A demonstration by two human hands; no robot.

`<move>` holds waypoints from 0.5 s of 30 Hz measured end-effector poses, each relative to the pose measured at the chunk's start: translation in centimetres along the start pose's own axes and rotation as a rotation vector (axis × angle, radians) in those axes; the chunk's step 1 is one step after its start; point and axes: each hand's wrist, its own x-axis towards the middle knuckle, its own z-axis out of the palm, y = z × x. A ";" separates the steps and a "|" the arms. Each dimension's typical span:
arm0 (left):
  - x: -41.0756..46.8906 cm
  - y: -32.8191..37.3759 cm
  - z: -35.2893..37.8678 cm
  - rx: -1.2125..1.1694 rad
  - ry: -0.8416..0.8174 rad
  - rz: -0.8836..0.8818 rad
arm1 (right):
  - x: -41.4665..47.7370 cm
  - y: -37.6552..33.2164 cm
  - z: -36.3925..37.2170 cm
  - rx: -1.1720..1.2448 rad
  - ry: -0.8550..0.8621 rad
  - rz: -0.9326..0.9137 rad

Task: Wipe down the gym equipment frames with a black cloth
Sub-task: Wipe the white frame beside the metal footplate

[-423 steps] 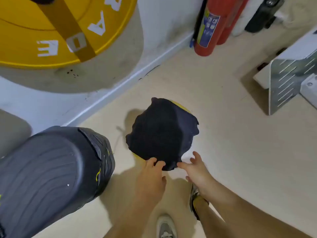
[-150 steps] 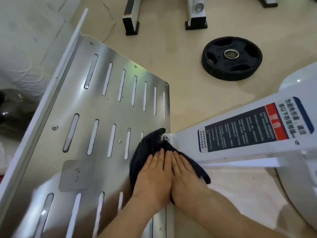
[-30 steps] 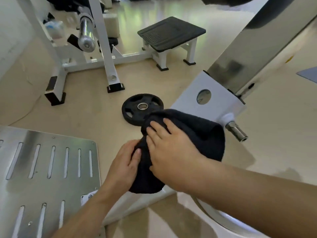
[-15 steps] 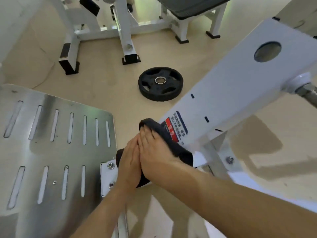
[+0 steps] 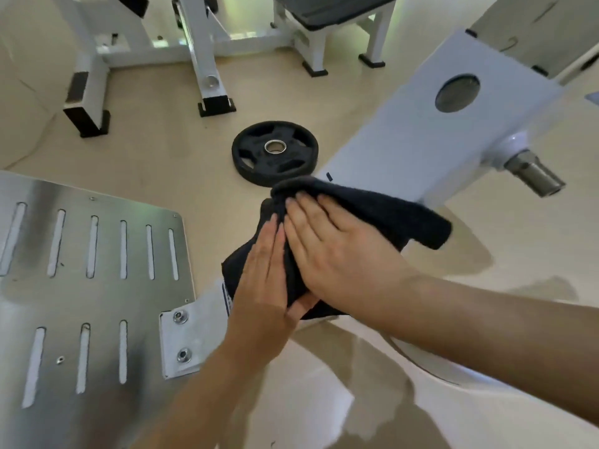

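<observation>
Both hands are down on the black cloth (image 5: 372, 209), right in the centre of the frame. The left hand (image 5: 262, 286) lies flat, fingers straight and together, palm pressed onto the cloth's lower left fold. The right hand (image 5: 337, 251) sits just beside it, touching it, fingers also stretched out flat, nothing gripped, only pressing. The cloth is draped over the white frame beam (image 5: 421, 131), which slants from the lower centre up to the upper right, and one end hangs off the beam's right edge. At the beam's far end a chrome peg (image 5: 534, 176) sticks out to the right. On the floor just above the cloth lies a black weight plate (image 5: 275, 153). The slotted steel footplate (image 5: 90, 286) fills the left. A white rack (image 5: 201, 59) and a bench (image 5: 340, 14) stand along the top.
</observation>
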 end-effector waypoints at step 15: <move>3.6 4.9 -2.5 0.758 -0.272 0.162 | -5.2 5.7 -0.8 0.207 0.236 -0.071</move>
